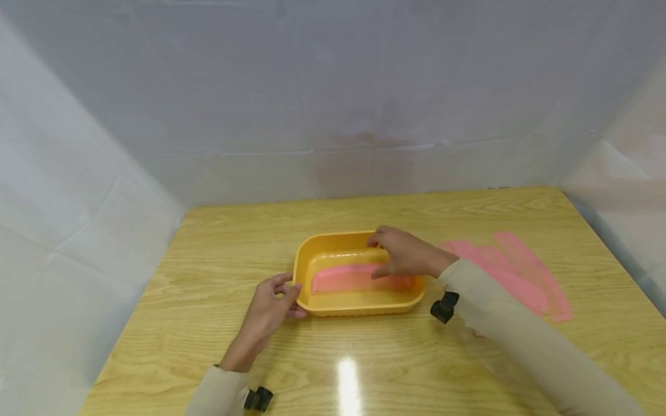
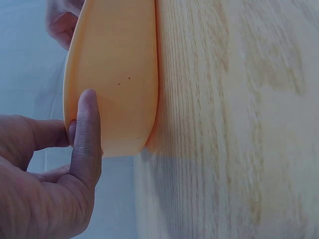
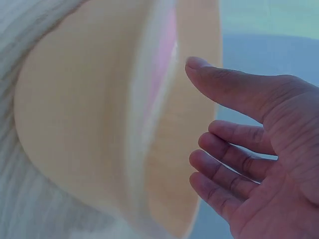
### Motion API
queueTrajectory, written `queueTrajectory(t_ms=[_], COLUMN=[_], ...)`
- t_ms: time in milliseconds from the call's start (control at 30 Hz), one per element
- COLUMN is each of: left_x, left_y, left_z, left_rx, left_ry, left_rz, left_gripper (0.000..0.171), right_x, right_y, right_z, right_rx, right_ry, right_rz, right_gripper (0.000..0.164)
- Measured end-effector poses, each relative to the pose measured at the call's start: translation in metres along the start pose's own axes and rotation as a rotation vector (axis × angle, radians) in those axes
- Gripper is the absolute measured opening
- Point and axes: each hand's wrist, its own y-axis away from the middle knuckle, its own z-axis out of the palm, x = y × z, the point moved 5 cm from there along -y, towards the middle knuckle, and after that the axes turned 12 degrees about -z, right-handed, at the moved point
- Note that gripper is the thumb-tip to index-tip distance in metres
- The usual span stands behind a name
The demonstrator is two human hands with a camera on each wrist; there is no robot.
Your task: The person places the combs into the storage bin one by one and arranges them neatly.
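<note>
Wooden table [image 1: 218,242], left hand [image 1: 267,309] touching tub [image 1: 359,309] – right hand [image 1: 408,257] above comb [image 1: 343,279]

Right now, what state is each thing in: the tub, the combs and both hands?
Yellow tub: upright on the table, one comb inside.
Pink comb: lying in the tub, teeth toward the near wall.
Other pink combs: flat on the table, right of the tub.
Left hand: touching the tub's left end.
Right hand: open over the tub; whether it touches the comb is unclear.
</note>
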Motion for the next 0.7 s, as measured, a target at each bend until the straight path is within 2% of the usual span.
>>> queueTrajectory(t_ms=[233, 400, 700], left_x=[0.0, 0.001, 0.002], left_y=[-0.003, -0.003, -0.003], left_z=[-0.002, -0.002, -0.001], left_rx=[-0.011, -0.01, -0.006], left_ry=[0.009, 0.005, -0.001], left_rz=[-0.004, -0.005, -0.008], left_gripper=[0.045, 0.045, 0.046], right_x=[0.002, 0.01, 0.027], right_y=[0.014, 0.027, 0.057], right_z=[-0.024, -0.038, -0.056], right_rx=[0.059, 0.106, 0.168], right_ry=[0.01, 0.009, -0.022], right_rz=[0.025, 0.027, 0.092], right_gripper=[0.065, 0.062, 0.062])
